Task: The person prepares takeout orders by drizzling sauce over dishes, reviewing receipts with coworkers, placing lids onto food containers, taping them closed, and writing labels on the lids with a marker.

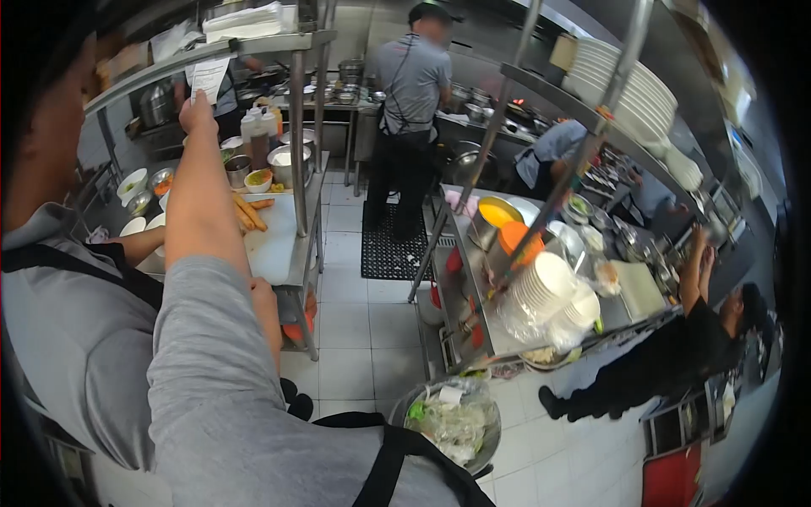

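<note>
My left arm reaches up and forward to the metal shelf (253, 45) over the counter. At its end, my left hand (199, 114) is closed on the lower edge of a white printed paper slip (209, 78), held upright in front of the shelf's edge. Below the arm, golden fried dough sticks (249, 213) lie on a white cutting board (272, 241). My right hand is not in view. Another hand (263, 304) shows partly behind my sleeve; whose it is, I cannot tell.
A co-worker (76, 338) stands close on my left. Another person (414, 84) is at the stoves, and one in black (659, 355) reaches up at right. Stacked white bowls (541, 291) stand on the right counter. A bin (494, 444) with plastic waste is on the floor.
</note>
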Motion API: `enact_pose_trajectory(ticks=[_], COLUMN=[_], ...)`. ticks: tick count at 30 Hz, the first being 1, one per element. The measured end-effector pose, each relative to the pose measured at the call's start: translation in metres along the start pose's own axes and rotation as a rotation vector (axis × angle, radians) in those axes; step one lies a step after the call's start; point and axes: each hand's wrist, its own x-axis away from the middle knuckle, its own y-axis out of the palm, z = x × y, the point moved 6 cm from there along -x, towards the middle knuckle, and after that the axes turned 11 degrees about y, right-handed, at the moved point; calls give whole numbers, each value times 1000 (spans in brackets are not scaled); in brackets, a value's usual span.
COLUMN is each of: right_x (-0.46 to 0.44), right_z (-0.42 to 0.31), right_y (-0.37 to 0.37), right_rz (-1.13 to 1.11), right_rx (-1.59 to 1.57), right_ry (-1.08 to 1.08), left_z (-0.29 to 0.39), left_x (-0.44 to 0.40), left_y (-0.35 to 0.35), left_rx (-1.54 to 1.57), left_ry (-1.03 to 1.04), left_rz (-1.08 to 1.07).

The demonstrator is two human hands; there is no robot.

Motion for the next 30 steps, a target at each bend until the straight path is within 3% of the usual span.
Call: enact_pose_trajectory(ticks=[4, 7, 12, 14, 15, 18, 19, 23, 24, 26, 30], right_x=[-64, -82, -80, -71, -64, -28, -11, 105, 144, 243, 512], right_z=[-100, -150, -167, -149, -134, -71, -43, 103, 143, 224, 343], right_y=[1, 7, 9, 8, 7, 1, -2, -22, -25, -26, -17], right_rz=[47, 62, 87, 97, 101, 115, 124, 164, 174, 183, 213], right_rx=[-91, -136, -146, -130, -119, -73, -55, 37, 58, 90, 80], right_ry=[-167, -244, -274, -246, -224, -128, -81, 242, 350, 598, 1190], left_z=[-34, -39, -19, 36, 60, 23, 3, 19, 7, 28, 106], left_x=[-41, -48, -42, 46, 81, 130, 149, 259, 273, 325, 444], left_y=[-5, 12, 51, 44, 37, 57, 65, 62, 57, 35, 3], left_rx=[-86, 80, 289, 67, -48, -95, -94, 4, -21, -169, -10], left_ry=[-60, -38, -25, -102, -136, -36, -95, -120, -76, 41, 81], left_rz=[-17, -57, -48, 314, 490, 352, 341, 134, 65, 137, -206])
